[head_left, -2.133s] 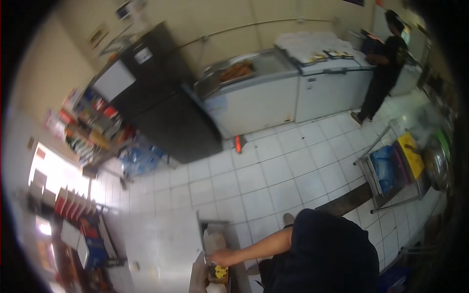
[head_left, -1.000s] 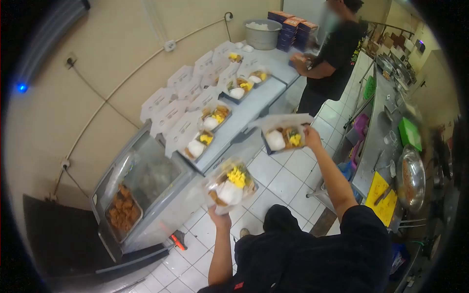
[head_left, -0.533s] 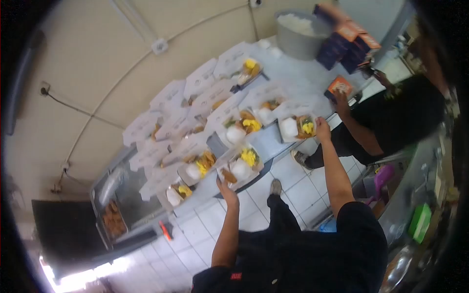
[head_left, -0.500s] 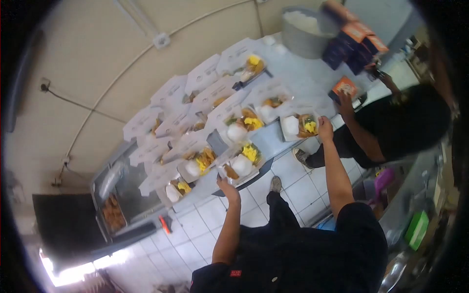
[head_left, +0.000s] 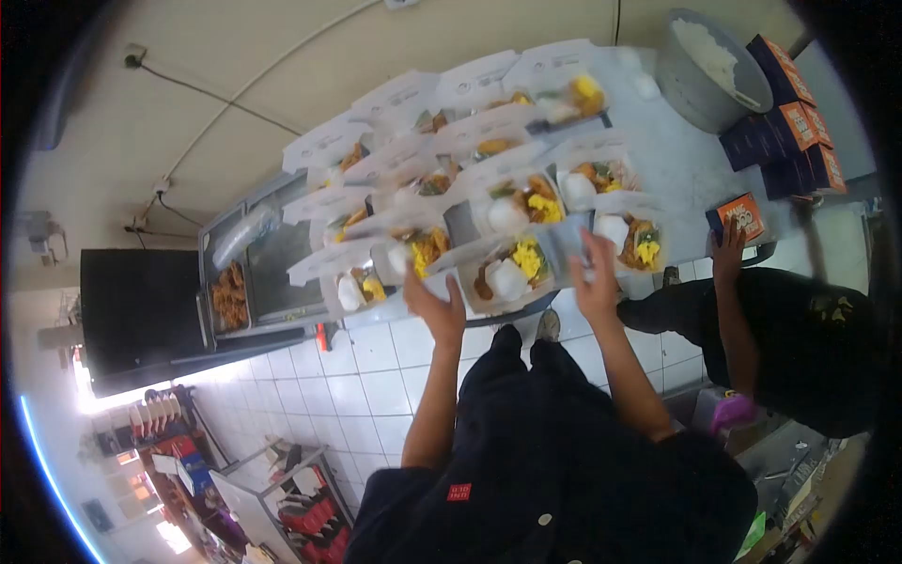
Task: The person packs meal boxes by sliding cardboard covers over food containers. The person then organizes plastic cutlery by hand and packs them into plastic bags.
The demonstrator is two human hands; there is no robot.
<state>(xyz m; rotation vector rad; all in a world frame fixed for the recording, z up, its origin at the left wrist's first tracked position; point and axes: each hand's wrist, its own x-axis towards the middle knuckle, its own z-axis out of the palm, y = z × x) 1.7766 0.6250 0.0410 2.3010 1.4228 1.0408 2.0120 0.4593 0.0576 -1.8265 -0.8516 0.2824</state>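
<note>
Several open white paper meal boxes stand in rows on the metal counter. The front-middle meal box (head_left: 482,299) holds a white rice mound (head_left: 507,279), yellow scrambled-looking food (head_left: 529,258) and a brown piece. My left hand (head_left: 437,312) is just left of this box, thumb and fingers apart, in front of another box with fried food (head_left: 429,249). My right hand (head_left: 595,282), slightly blurred, is open between the front-middle box and the right-hand meal box (head_left: 648,258). Neither hand visibly holds anything; whether the fingertips touch the boxes I cannot tell.
A grey tub of rice (head_left: 691,89) stands at the counter's back right beside stacked dark-and-orange boxes (head_left: 785,132). A co-worker's hand (head_left: 728,252) rests on another orange box (head_left: 747,214). At the left lie a tray of fried pieces (head_left: 229,296) and a plastic bag (head_left: 246,235).
My right hand has left the right-hand meal box and come toward the middle. My left hand has left the front-middle box's edge. The view has turned; the co-worker's hand stays at the orange box.
</note>
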